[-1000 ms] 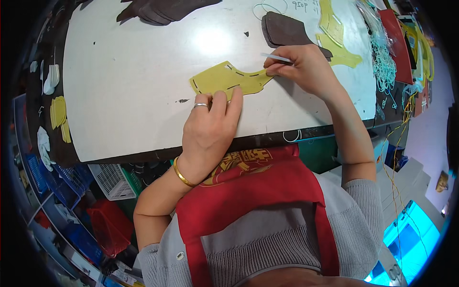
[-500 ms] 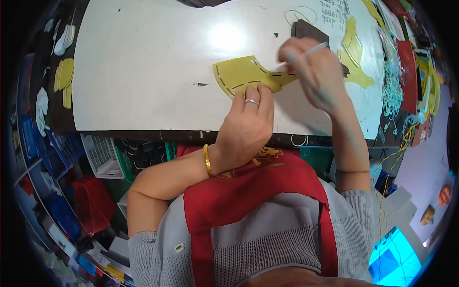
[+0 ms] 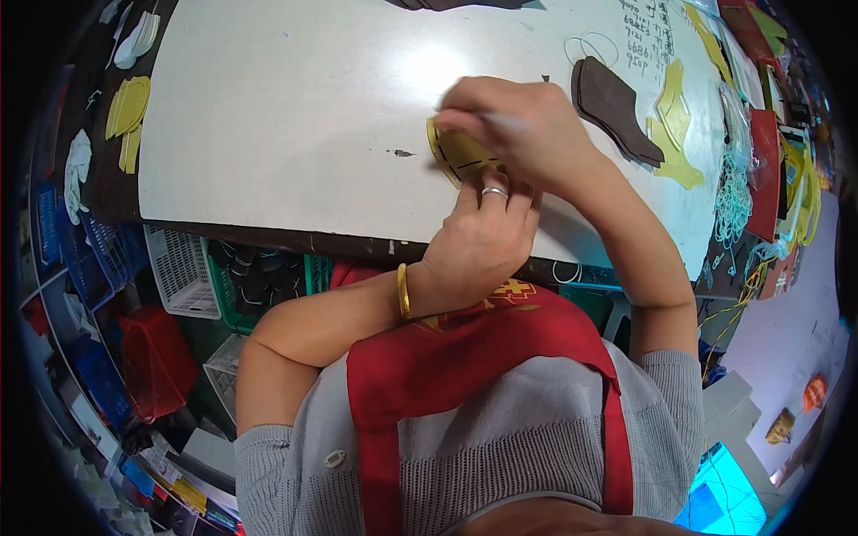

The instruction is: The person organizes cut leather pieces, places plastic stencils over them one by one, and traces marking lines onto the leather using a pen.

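Observation:
A yellow pattern template (image 3: 463, 152) with dark dashed slots along its edges lies on the white tabletop (image 3: 268, 134). My left hand (image 3: 483, 234), wearing a ring, holds it down with outstretched fingers on its near edge. Over the template's far part is my right hand (image 3: 536, 134), closed around a pale pen (image 3: 506, 121). This hand is slightly blurred and hides the pen's tip and much of the template. To the right of it rests a small stack of dark brown cut pieces (image 3: 615, 105).
Other yellow templates (image 3: 675, 107) lie at the table's right, beside tangled pale-green cords (image 3: 735, 192). Yellow pieces (image 3: 130, 105) and a white glove (image 3: 79, 170) are on the left edge. More dark pieces (image 3: 465, 3) sit at the far edge. Below stand a white basket (image 3: 186, 272) and a red crate (image 3: 156, 366).
My right hand with the pen has swung left from the template's right end to its far left part. The view has shifted slightly; my left hand still presses the template.

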Demonstrator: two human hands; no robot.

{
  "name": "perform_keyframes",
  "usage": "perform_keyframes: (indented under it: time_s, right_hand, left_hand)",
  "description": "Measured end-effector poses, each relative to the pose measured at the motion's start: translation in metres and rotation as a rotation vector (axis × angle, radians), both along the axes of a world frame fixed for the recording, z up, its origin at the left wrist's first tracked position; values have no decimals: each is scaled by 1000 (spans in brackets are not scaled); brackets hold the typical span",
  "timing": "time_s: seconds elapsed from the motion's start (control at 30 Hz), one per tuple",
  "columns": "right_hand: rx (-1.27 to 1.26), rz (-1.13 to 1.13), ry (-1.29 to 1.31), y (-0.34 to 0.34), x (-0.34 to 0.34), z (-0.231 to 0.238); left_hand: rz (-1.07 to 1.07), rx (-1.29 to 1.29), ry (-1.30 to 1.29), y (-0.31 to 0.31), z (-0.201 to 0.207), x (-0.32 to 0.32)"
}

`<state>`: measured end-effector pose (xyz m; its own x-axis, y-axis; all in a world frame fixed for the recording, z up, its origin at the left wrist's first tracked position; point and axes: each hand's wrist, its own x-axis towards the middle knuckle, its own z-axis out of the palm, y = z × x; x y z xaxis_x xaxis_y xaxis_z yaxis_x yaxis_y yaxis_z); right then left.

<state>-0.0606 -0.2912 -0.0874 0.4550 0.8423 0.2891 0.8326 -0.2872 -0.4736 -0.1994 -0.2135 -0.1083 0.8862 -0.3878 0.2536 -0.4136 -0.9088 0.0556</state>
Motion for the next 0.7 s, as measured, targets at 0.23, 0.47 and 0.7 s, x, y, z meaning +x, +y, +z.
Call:
perform_keyframes:
  time_s: [0.23, 0.47, 0.7]
  right_hand:
    - [-176, 92, 232, -36, -3, 12]
    - [-255, -36, 4, -68, 3, 22]
    - [-13, -160, 239, -67, 17, -1]
  left_hand:
    - [-25, -36, 2, 0, -4, -1]
    - [13, -1, -69, -1, 0, 3]
    - [13, 106, -85, -4, 6, 17]
